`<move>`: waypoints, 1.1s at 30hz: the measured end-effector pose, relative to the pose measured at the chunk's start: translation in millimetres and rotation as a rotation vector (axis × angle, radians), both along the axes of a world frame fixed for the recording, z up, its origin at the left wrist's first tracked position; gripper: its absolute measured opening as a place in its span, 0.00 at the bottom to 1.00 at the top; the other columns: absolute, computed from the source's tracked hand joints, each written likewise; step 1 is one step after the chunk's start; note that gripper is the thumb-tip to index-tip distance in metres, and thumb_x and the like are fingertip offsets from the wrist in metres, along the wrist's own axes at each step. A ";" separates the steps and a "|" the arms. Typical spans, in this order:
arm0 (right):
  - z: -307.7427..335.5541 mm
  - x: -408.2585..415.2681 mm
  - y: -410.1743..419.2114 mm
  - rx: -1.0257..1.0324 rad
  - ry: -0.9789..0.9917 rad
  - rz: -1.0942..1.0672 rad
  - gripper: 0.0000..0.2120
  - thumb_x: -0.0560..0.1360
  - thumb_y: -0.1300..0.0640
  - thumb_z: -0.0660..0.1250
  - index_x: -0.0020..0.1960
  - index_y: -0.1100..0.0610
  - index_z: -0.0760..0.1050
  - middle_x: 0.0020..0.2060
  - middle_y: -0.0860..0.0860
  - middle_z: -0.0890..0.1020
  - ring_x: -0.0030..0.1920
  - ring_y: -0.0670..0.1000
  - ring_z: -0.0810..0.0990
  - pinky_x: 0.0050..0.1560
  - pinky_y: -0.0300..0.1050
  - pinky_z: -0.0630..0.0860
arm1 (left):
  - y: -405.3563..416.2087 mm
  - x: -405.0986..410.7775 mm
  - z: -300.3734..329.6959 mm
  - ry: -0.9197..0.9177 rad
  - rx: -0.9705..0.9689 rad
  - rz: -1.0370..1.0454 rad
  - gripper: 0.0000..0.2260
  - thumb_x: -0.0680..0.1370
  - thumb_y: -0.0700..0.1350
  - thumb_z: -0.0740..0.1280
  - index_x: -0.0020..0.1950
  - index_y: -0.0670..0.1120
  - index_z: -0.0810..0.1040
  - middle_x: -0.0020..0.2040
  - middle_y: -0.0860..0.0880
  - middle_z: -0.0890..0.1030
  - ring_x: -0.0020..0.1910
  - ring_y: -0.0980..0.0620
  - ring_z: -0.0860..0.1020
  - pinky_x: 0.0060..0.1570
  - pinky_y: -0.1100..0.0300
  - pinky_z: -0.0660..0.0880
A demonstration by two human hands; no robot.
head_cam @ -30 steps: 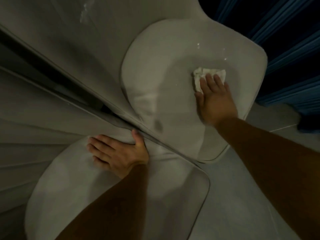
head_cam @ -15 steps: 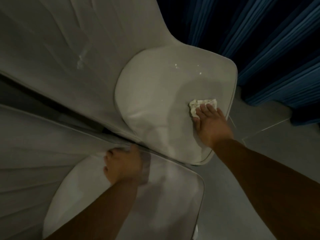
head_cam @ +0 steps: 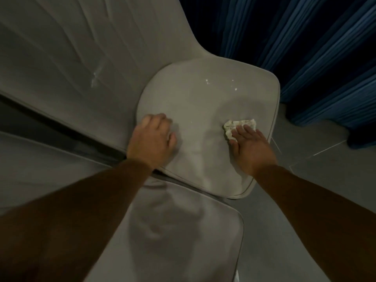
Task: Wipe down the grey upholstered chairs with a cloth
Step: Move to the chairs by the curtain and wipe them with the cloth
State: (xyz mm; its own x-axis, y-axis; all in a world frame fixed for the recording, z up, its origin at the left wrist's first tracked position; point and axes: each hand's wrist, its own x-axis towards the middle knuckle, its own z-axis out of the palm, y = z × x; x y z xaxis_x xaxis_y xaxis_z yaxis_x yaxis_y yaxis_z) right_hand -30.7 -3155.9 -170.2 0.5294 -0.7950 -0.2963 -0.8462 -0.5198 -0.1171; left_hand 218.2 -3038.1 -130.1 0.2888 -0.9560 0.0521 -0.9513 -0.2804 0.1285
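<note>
left hand (head_cam: 151, 139) rests on far chair seat (head_cam: 195, 102), left side, fingers loosely curled, holding nothing. crumpled white cloth (head_cam: 239, 127) lies right of centre on the same seat, flat fingers of right hand (head_cam: 251, 147) pressing it. near chair seat (head_cam: 183, 231) below. blue curtain (head_cam: 305, 47) far right.

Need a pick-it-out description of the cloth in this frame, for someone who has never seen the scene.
Start at the blue curtain at the upper right; just in front of it stands a grey chair seat, the farther of two. Near that seat's right edge, the right hand presses flat fingers on the cloth. It is the only crumpled off-white wad, far larger than the white specks farther back.
</note>
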 end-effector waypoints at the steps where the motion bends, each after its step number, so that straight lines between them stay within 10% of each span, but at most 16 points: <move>1: -0.2 0.2 0.9 -0.002 0.001 0.003 0.25 0.82 0.47 0.46 0.76 0.55 0.64 0.76 0.51 0.64 0.77 0.51 0.57 0.76 0.49 0.48 | -2.6 12.3 -6.7 -0.037 0.066 0.044 0.22 0.80 0.52 0.64 0.69 0.40 0.76 0.69 0.37 0.75 0.67 0.36 0.72 0.63 0.45 0.70; 7: 8.8 0.0 -0.1 -0.013 -0.044 0.021 0.24 0.83 0.48 0.47 0.74 0.54 0.67 0.73 0.52 0.68 0.75 0.53 0.62 0.76 0.50 0.53 | -28.0 -3.6 -51.8 -0.050 0.279 0.099 0.35 0.81 0.65 0.51 0.84 0.49 0.49 0.83 0.39 0.50 0.82 0.39 0.48 0.77 0.37 0.45; 16: 32.7 67.9 -27.2 -0.128 -0.499 0.013 0.21 0.83 0.49 0.52 0.72 0.56 0.70 0.71 0.56 0.72 0.72 0.56 0.67 0.74 0.52 0.57 | -31.8 3.5 -83.7 0.013 0.311 0.120 0.37 0.79 0.69 0.41 0.83 0.53 0.40 0.83 0.41 0.43 0.82 0.43 0.41 0.79 0.43 0.44; 23: -20.2 114.9 -17.7 -0.038 -0.072 0.473 0.23 0.82 0.43 0.47 0.76 0.44 0.58 0.77 0.45 0.59 0.78 0.50 0.51 0.76 0.55 0.47 | -37.8 4.2 -84.2 0.069 0.320 0.144 0.41 0.74 0.69 0.39 0.83 0.50 0.40 0.83 0.41 0.39 0.81 0.43 0.37 0.79 0.41 0.39; 33: 24.2 -18.7 -55.9 -0.140 -0.075 0.484 0.22 0.79 0.46 0.52 0.61 0.53 0.80 0.60 0.53 0.82 0.62 0.56 0.79 0.68 0.60 0.68 | -36.5 6.4 -88.2 0.092 0.319 0.148 0.46 0.72 0.78 0.43 0.82 0.54 0.36 0.83 0.42 0.36 0.81 0.43 0.34 0.78 0.41 0.39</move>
State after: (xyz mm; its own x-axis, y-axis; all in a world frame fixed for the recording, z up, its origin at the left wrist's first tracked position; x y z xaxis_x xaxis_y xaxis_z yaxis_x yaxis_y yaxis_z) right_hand -49.4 -3211.8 -146.0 0.8625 -0.4829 -0.1512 -0.4967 -0.8651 -0.0698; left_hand 224.6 -3074.6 -218.3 0.4149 -0.8675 -0.2743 -0.8860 -0.4539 0.0952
